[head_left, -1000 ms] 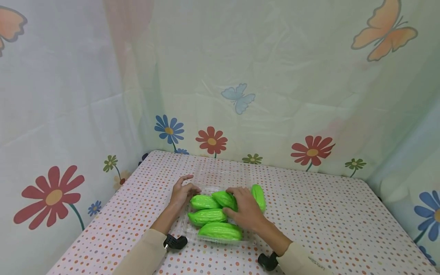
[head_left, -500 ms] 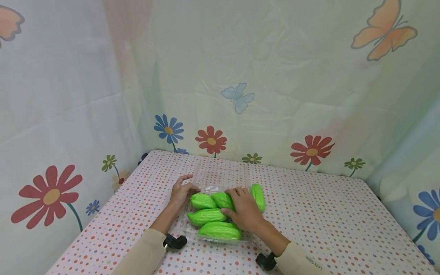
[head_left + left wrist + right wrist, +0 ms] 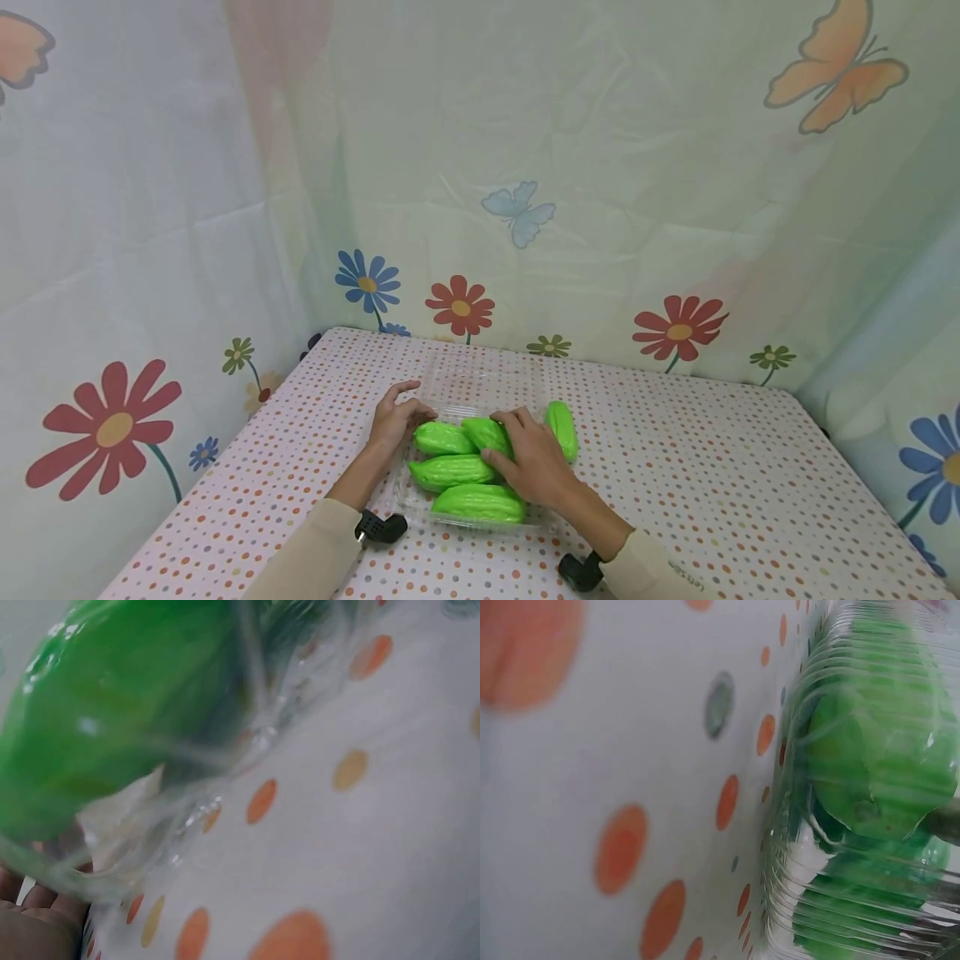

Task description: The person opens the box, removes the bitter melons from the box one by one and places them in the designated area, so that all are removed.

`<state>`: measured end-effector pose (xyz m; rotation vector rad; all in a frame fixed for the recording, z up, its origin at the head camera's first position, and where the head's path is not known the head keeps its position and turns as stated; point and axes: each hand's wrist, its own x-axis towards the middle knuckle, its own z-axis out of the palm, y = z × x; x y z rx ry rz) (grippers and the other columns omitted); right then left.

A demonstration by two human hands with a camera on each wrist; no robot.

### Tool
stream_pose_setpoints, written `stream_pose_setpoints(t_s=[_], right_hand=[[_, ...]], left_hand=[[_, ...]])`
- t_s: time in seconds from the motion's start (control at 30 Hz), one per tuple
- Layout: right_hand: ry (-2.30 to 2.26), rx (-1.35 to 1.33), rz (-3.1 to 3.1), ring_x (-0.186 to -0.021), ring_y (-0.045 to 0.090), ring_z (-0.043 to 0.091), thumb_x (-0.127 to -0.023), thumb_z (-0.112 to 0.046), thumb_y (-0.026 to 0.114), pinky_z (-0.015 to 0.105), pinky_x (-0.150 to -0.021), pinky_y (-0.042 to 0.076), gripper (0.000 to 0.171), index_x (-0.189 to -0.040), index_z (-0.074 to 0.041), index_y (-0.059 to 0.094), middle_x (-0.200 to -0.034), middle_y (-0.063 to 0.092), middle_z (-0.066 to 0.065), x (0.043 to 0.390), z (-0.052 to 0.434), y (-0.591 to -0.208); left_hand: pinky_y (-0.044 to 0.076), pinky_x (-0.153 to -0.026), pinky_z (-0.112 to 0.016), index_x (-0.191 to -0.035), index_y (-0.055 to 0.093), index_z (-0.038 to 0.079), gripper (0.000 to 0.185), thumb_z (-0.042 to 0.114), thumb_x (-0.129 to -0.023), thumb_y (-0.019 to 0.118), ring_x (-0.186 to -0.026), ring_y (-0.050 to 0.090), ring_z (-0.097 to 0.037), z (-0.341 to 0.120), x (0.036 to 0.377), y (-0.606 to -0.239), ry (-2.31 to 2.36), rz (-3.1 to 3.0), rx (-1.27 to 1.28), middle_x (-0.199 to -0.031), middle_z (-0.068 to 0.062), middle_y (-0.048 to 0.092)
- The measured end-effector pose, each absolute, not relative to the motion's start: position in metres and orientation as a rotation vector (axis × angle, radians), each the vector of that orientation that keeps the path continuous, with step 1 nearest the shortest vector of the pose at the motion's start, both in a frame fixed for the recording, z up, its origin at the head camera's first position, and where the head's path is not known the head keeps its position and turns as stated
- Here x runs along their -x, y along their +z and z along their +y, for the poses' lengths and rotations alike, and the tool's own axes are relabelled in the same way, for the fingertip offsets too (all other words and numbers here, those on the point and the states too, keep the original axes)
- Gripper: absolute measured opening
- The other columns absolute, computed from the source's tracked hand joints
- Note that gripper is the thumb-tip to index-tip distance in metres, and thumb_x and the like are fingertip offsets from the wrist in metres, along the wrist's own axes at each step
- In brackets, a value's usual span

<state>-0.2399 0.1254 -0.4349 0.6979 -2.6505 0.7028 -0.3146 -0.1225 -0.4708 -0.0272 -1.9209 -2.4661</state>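
Several green bitter melons lie in a clear plastic box (image 3: 420, 510) on the table. My right hand (image 3: 540, 462) grips the back right bitter melon (image 3: 487, 437), its thumb on the near side. Left of that sits another bitter melon (image 3: 442, 438); in front are a middle one (image 3: 450, 472) and a front one (image 3: 480, 503). My left hand (image 3: 393, 423) rests at the box's back left corner, fingers loosely spread and touching the rim. In the left wrist view, parts of its fingers (image 3: 52, 896) show beside the clear wall. The right wrist view shows green ends through the ribbed wall (image 3: 795, 847).
One more bitter melon (image 3: 562, 431) stands outside the box, just right of my right hand. The box's clear lid (image 3: 483, 379) lies folded back behind it. A dotted cloth covers the table (image 3: 675, 467), and printed curtains (image 3: 600, 250) hang behind and at the sides.
Both hands keep nearly the same places. My right hand and the bitter melon it holds have shifted very slightly left; the view itself has moved a little.
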Motion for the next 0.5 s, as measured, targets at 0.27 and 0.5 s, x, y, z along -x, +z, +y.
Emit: stream_pose_setpoints(t_s=[0.27, 0.5], right_hand=[[0.728, -0.725, -2.622, -0.124, 0.058, 0.032, -0.094, -0.028, 0.072, 0.054, -0.099, 0.045, 0.054, -0.141, -0.007, 0.056, -0.135, 0.063, 0.012, 0.2371, 0.1247, -0.4328], [0.748, -0.819, -2.552, -0.118, 0.061, 0.03, -0.095, -0.027, 0.071, 0.052, -0.096, 0.05, 0.054, -0.143, -0.007, 0.055, -0.132, 0.064, 0.011, 0.2385, 0.1269, -0.4311]], left_hand=[[0.057, -0.09, -0.043, -0.146, 0.043, 0.001, 0.054, -0.001, -0.093, 0.057, -0.095, 0.07, -0.041, -0.125, 0.3156, -0.4701, -2.47, -1.958, 0.039, -0.087, -0.018, 0.075], [0.059, -0.082, -0.033, -0.147, 0.044, 0.003, 0.053, 0.002, -0.095, 0.056, -0.084, 0.073, -0.023, -0.1228, 0.3144, -0.4711, -2.432, -1.951, 0.026, -0.088, -0.013, 0.076]])
